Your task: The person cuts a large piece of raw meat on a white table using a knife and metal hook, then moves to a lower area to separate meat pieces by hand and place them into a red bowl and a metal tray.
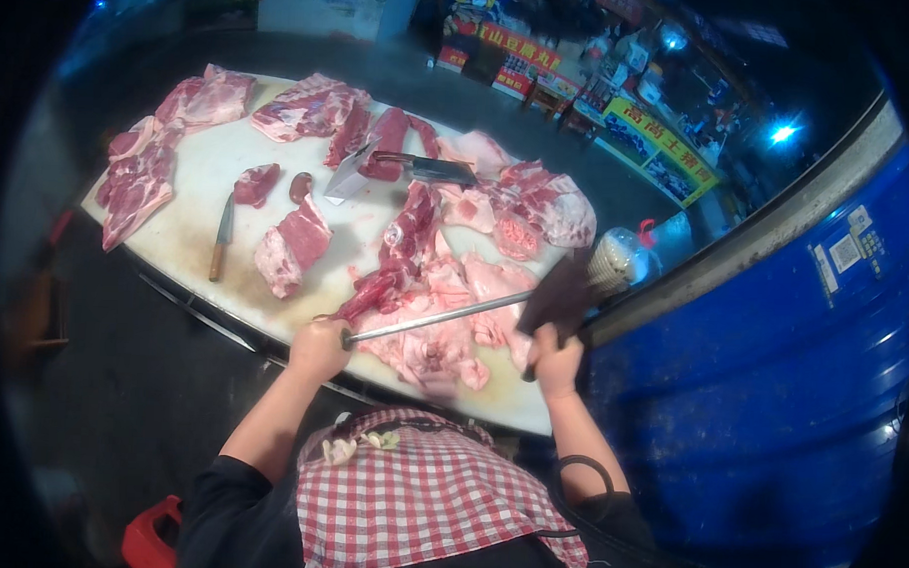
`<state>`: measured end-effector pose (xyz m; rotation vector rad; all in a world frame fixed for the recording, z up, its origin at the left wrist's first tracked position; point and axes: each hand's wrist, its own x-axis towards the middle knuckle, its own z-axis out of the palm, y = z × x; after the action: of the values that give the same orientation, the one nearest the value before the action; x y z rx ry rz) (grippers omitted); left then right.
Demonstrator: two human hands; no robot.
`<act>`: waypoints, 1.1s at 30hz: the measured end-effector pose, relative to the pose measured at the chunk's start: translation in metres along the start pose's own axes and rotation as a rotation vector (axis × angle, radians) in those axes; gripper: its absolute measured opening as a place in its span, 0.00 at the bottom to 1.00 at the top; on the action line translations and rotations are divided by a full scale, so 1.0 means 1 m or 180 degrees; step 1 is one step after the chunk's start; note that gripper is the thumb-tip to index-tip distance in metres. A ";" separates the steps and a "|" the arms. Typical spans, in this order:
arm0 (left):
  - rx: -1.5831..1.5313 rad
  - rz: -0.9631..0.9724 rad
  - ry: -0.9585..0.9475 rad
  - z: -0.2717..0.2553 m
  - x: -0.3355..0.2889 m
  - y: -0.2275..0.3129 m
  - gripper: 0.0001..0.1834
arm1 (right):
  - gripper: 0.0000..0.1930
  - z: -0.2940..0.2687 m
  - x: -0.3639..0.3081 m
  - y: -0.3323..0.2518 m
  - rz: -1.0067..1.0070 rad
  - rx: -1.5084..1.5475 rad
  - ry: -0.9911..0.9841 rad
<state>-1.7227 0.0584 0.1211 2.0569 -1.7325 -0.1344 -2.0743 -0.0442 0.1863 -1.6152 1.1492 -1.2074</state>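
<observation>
My left hand (pixel 319 349) is closed round the handle of a long honing steel (pixel 438 316), which slants up to the right over the meat. My right hand (pixel 557 366) grips a dark-bladed cleaver (pixel 557 293) near the board's right edge. The steel's far end meets the cleaver's blade; whether it lies against the edge I cannot tell. Below the steel lie pale pork fat and skin (pixel 443 339) and a dark red strip of meat (pixel 390 280). A second cleaver (pixel 443 171) rests farther back. On the left lies a wooden-handled knife (pixel 222 238) beside meat pieces.
Several large pork cuts (pixel 305 107) line the far side of the white cutting table (pixel 202 200). A plastic-wrapped stack (pixel 616 260) stands at its right end, by a blue wall panel (pixel 741 394). A red plastic container (pixel 150 536) sits low left. Market stalls (pixel 659 151) stand beyond.
</observation>
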 end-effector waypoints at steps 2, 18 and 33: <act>0.0009 0.0052 0.0042 0.001 -0.005 0.001 0.05 | 0.15 -0.004 -0.003 0.021 -0.0081 -0.2390 -0.1788; -0.0154 -0.0212 -0.0596 -0.005 -0.002 0.001 0.07 | 0.13 -0.012 -0.009 0.004 0.0298 -0.0154 0.0397; 0.0174 -0.0585 0.0013 0.000 0.017 0.010 0.07 | 0.09 -0.015 -0.014 -0.043 0.1959 -0.1830 -0.0999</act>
<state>-1.7279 0.0409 0.1282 2.2527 -1.5586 -0.1407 -2.0817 -0.0197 0.2268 -1.5812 1.7029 -0.2237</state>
